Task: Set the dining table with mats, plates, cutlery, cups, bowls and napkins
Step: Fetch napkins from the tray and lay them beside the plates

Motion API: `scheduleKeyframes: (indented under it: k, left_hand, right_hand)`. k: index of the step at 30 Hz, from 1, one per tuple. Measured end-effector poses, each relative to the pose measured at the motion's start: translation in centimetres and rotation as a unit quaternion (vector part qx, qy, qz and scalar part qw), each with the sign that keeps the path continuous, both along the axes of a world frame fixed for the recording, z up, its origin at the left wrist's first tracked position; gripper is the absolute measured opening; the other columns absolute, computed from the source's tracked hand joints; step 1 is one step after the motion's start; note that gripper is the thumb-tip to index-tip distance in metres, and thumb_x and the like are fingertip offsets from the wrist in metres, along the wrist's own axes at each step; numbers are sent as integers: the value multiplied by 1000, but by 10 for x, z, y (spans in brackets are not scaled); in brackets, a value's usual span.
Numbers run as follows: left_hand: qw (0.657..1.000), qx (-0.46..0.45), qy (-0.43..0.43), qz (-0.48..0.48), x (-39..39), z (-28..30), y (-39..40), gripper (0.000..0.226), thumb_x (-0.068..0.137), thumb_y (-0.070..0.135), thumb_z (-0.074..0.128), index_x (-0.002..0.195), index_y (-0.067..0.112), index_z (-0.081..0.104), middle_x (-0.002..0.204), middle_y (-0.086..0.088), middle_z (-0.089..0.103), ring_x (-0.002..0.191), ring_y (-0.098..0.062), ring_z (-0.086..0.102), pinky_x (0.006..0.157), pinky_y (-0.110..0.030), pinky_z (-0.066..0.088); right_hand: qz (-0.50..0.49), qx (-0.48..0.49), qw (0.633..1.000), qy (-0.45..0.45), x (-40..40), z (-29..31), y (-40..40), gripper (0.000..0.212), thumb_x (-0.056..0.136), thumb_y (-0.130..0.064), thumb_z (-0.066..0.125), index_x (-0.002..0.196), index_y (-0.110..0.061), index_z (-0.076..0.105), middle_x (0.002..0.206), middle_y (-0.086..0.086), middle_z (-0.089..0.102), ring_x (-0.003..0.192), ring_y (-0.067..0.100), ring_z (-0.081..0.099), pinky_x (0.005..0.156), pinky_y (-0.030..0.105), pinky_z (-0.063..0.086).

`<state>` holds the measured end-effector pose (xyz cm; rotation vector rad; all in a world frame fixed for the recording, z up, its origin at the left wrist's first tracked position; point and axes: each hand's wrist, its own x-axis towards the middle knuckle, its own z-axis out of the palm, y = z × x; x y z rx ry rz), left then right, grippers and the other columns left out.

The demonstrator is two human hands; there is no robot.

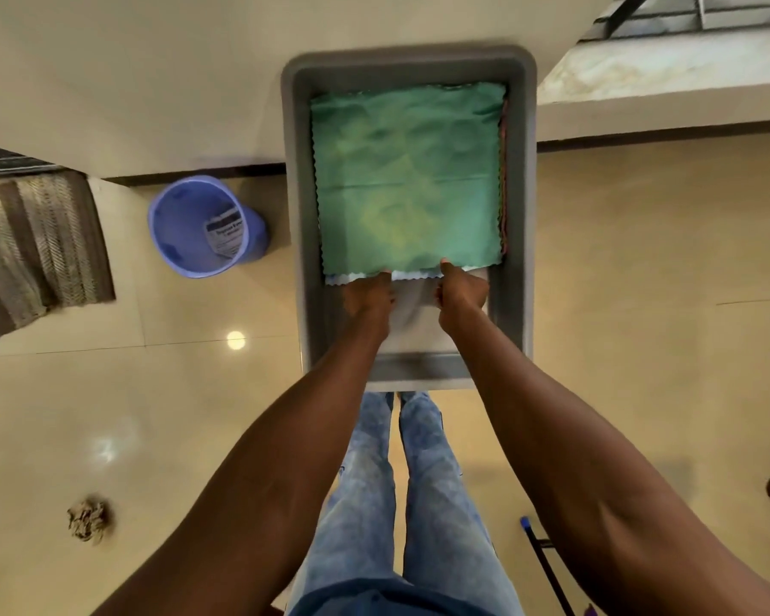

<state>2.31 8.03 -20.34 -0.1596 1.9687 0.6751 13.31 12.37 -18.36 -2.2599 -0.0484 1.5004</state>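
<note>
The grey tray (294, 224) is walled on all four sides, and the green cloth (407, 180) fills nearly its whole floor, leaving only a bare strip at the near end. Both hands, left (367, 293) and right (463, 289), occupy that strip, with a narrow gap between them

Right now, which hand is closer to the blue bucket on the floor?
Left. The left hand is at the green cloth's near edge, bucket-side; the right hand lies farther from the blue bucket.
</note>
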Motion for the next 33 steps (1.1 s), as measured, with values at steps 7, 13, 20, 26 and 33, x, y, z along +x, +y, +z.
scheduleKeyframes:
  k: [7,13,20,26,33]
  left_hand:
    - [966,47,136,-214,-1,28,-3,12,91,17,60,92,7,67,93,-3,66,86,-17,57,71,-22,39]
    - [908,83,214,-350,-3,34,-5,10,91,13,57,97,9,64,106,-8,64,94,-25,61,71,-26,40]
    - [784,131,308,-523,-11,19,-1,29,87,12,64,115,6,62,121,-12,55,117,-31,50,97,-40,38]
    - [710,145,335,-602,-21,6,0,35,80,0,61,115,5,61,123,-14,55,118,-34,48,96,-44,39]
    - [652,167,368,-642,-35,0,5,26,71,-10,60,93,3,66,103,-16,60,100,-38,55,83,-46,45]
  right_hand:
    - [35,15,998,49,3,-4,4,15,93,-11,60,78,-12,57,67,0,57,51,11,52,51,22,47]
    - [59,-10,997,-45,-2,-3,4,29,83,-19,72,58,-11,58,47,0,59,53,20,57,69,41,54]
    - [-3,-6,1000,-14,-1,-2,19,12,79,-7,69,74,-11,59,72,9,65,47,17,51,51,26,44]
    - [430,145,857,-243,5,5,1,25,80,-5,63,104,-7,59,109,10,56,87,26,56,74,33,48]
    - [669,206,629,-339,27,-7,-5,25,81,1,55,104,-3,63,106,17,51,97,36,49,84,42,38]
